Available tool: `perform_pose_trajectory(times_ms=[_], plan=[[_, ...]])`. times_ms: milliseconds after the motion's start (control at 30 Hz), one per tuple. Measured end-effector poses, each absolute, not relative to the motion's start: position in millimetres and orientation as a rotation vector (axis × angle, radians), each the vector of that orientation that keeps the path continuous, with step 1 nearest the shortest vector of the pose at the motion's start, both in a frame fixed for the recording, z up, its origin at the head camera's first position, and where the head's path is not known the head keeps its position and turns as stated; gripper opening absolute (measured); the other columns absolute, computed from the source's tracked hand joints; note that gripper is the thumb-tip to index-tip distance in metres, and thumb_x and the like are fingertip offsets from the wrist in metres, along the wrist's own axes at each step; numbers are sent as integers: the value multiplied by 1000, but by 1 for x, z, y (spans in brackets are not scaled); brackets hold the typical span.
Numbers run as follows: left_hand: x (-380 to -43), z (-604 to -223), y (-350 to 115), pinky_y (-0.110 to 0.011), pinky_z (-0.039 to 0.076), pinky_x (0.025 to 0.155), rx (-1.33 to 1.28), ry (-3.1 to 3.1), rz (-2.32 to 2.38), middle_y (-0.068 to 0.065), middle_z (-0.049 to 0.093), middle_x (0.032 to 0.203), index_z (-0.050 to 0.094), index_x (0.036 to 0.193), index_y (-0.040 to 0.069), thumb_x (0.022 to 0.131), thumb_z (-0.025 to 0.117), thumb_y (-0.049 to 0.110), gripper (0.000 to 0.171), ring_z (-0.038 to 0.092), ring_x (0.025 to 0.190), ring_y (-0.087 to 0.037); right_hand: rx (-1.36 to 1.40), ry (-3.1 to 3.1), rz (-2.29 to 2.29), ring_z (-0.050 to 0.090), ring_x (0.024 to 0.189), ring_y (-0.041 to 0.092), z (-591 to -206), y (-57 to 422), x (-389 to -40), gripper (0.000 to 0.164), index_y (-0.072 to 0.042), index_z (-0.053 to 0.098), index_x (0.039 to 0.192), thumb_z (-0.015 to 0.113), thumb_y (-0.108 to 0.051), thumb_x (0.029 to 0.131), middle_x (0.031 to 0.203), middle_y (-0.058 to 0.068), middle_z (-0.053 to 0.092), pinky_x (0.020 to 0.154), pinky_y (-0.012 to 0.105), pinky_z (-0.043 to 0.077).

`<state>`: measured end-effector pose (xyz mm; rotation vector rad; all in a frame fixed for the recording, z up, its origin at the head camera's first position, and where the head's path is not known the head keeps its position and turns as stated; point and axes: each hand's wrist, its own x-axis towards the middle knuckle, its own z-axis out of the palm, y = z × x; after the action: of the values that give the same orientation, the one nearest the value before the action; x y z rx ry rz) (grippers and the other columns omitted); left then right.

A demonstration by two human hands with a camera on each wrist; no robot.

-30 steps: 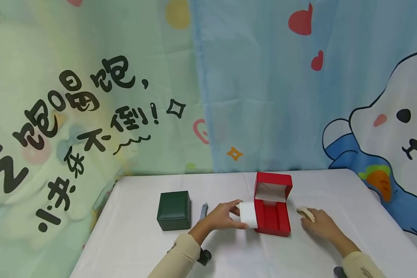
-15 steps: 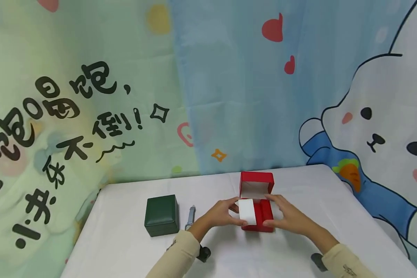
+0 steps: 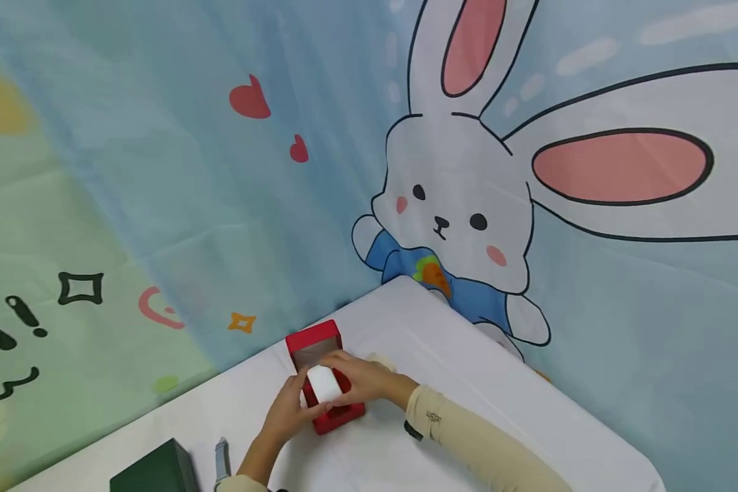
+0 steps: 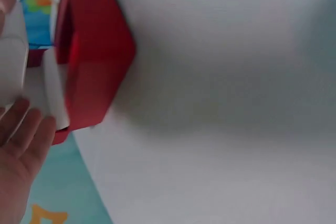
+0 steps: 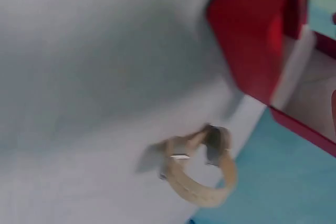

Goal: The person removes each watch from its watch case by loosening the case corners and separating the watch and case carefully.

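Note:
A white cushion (image 3: pixel 324 383) is held between both hands, tilted over the open red watch box (image 3: pixel 339 421). My left hand (image 3: pixel 285 413) grips the cushion's left side, with the thumb at the near end and the fingers at the far end. From the right, my right hand (image 3: pixel 364 380) holds it too, thumb low and fingers at the top. The left wrist view shows the cushion (image 4: pixel 11 64) close to the box's pale lining. Beyond the right hand, a watch with a beige strap (image 5: pixel 202 187) stands on the table, mostly hidden in the head view.
A dark green box (image 3: pixel 160 471) sits at the lower left, cut off by the frame. Beside it lies a watch with a grey-blue strap (image 3: pixel 222 459). The white table (image 3: pixel 467 403) ends at a printed curtain (image 3: pixel 320 225) behind.
The head view has swung right. My right hand has let go of the beige-strapped watch and come to the cushion, which has moved from the box's left side to above it.

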<state>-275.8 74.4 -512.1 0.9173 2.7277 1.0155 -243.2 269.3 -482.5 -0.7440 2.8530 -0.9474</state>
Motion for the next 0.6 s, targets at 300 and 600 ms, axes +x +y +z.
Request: perform_pose_trajectory(times_ms=[300,600], plan=[[-278,-538,112,-42,49,86,945,2902,650,-11,59,118,48,129,5,75,73,37,68,55,103,-26,-603,2881,-908,49,107,24,-519,297,-256,60,-5,45,123,74,-23,73,122,11,48,88,45,47],[-275,-541,149,-32,49,83,977,3047,268,-5,60,115,53,125,11,73,72,44,65,56,100,-21,-542,2881,-873,49,109,28,-525,324,-256,64,-2,46,122,79,-17,69,121,14,50,92,49,44]])
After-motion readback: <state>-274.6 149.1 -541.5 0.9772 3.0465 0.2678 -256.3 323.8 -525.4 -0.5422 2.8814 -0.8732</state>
